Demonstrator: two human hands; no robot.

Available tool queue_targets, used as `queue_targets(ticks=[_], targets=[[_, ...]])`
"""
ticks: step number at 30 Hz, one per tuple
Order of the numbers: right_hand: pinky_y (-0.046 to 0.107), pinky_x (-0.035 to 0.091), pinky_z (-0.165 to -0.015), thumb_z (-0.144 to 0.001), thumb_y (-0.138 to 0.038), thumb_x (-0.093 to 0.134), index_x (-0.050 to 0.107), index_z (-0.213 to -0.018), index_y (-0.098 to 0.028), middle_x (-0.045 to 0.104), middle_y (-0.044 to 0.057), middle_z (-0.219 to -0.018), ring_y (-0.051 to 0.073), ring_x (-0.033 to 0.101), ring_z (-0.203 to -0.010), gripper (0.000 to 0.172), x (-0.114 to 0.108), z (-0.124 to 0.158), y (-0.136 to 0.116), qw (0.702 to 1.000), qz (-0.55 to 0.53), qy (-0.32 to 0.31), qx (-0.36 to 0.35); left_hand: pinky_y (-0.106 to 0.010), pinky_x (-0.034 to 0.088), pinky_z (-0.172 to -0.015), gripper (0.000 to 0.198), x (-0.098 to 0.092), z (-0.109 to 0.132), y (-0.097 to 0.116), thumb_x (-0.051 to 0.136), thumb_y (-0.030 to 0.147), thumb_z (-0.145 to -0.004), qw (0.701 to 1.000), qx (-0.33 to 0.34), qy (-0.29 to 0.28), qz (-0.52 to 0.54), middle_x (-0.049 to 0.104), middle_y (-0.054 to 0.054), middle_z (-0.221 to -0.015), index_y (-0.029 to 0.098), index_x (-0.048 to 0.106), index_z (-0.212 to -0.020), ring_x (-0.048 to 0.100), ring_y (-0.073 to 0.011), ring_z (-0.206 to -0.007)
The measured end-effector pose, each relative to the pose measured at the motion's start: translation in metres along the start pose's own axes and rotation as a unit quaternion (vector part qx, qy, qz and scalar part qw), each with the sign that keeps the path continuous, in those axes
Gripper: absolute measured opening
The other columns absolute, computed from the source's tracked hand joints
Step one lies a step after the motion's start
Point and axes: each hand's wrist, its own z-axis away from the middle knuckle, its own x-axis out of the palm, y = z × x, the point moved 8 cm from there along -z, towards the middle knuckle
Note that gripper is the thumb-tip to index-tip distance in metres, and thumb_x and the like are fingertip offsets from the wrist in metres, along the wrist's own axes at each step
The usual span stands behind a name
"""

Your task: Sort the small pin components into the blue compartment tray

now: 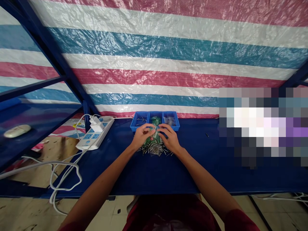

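Observation:
Over a pile of small parts, my left hand (141, 137) and my right hand (171, 138) face each other with fingers bent inward. The fingertips of both are closed in a pinch around something small and pale, perhaps clear plastic, too small to name. Below them lies a heap of thin, dark, screw-like metal pieces (147, 149) mixed with green and clear plastic bits. Just behind the hands stands a blue three-compartment tray (132, 127). Its left compartment has a few thin metal pieces, the middle one green plastic (156, 120), and the right one clear plastic packets (169, 120).
A white power strip (106, 131) with a plugged-in charger (96, 124) lies left on the blue table (197, 160). White cables (78, 175) loop over the table's left end. One small dark piece (207, 135) lies right. A white mouse (17, 131) rests on the left table.

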Motion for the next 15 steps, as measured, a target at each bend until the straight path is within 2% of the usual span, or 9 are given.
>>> queue_targets(ticks=[4, 7, 9, 12, 14, 15], targets=[[0.032, 0.052, -0.081, -0.095, -0.029, 0.045, 0.064, -0.092, -0.02, 0.068, 0.007, -0.091, 0.018, 0.065, -0.087, 0.022, -0.001, 0.0, 0.008, 0.999, -0.006, 0.008, 0.043, -0.028, 0.049, -0.066, 0.039, -0.003, 0.001, 0.013, 0.052, 0.051, -0.087, 0.994, 0.057, 0.01, -0.087, 0.062, -0.005, -0.081, 0.015, 0.068, -0.086, 0.058, -0.0151, -0.069], [0.03, 0.053, -0.071, -0.093, -0.034, 0.048, 0.064, -0.09, -0.019, 0.068, 0.005, -0.081, 0.017, 0.064, -0.073, 0.023, -0.002, 0.002, 0.016, 0.995, -0.006, 0.011, 0.098, -0.029, 0.048, -0.072, 0.032, -0.001, 0.002, 0.019, 0.063, 0.048, -0.081, 0.984, 0.091, 0.008, -0.153, 0.062, -0.006, -0.086, 0.016, 0.068, -0.078, 0.058, -0.0185, -0.08], [0.029, 0.053, -0.069, -0.094, -0.033, 0.046, 0.065, -0.094, -0.019, 0.067, 0.004, -0.079, 0.016, 0.064, -0.069, 0.023, -0.002, 0.003, 0.017, 0.993, -0.013, 0.006, 0.114, -0.028, 0.048, -0.067, 0.031, -0.001, 0.001, 0.014, 0.065, 0.046, -0.078, 0.987, 0.066, 0.012, -0.145, 0.062, -0.004, -0.078, 0.015, 0.066, -0.076, 0.059, -0.0177, -0.073], [0.03, 0.054, -0.072, -0.097, -0.027, 0.036, 0.062, -0.112, -0.021, 0.067, 0.007, -0.094, 0.016, 0.064, -0.076, 0.031, -0.001, 0.002, 0.012, 0.995, -0.037, -0.004, 0.089, -0.027, 0.048, -0.059, 0.037, 0.0, 0.0, 0.002, 0.069, 0.045, -0.076, 0.999, 0.005, 0.004, -0.054, 0.061, 0.001, -0.063, 0.016, 0.061, -0.098, 0.058, -0.0146, -0.056], [0.032, 0.054, -0.078, -0.097, -0.025, 0.036, 0.059, -0.119, -0.022, 0.061, 0.01, -0.113, 0.017, 0.063, -0.092, 0.032, -0.001, 0.001, 0.006, 0.998, -0.035, -0.009, 0.049, -0.026, 0.047, -0.055, 0.047, 0.0, 0.0, -0.003, 0.072, 0.044, -0.074, 1.0, -0.016, 0.004, -0.002, 0.06, 0.004, -0.06, 0.018, 0.055, -0.109, 0.057, -0.0131, -0.05], [0.033, 0.054, -0.081, -0.096, -0.026, 0.039, 0.06, -0.117, -0.022, 0.058, 0.011, -0.12, 0.019, 0.061, -0.1, 0.03, 0.0, 0.0, 0.003, 0.999, -0.028, -0.012, 0.028, -0.025, 0.047, -0.054, 0.047, 0.0, -0.001, -0.005, 0.072, 0.045, -0.074, 1.0, -0.022, 0.002, 0.012, 0.06, 0.004, -0.059, 0.019, 0.055, -0.109, 0.057, -0.0124, -0.048]])
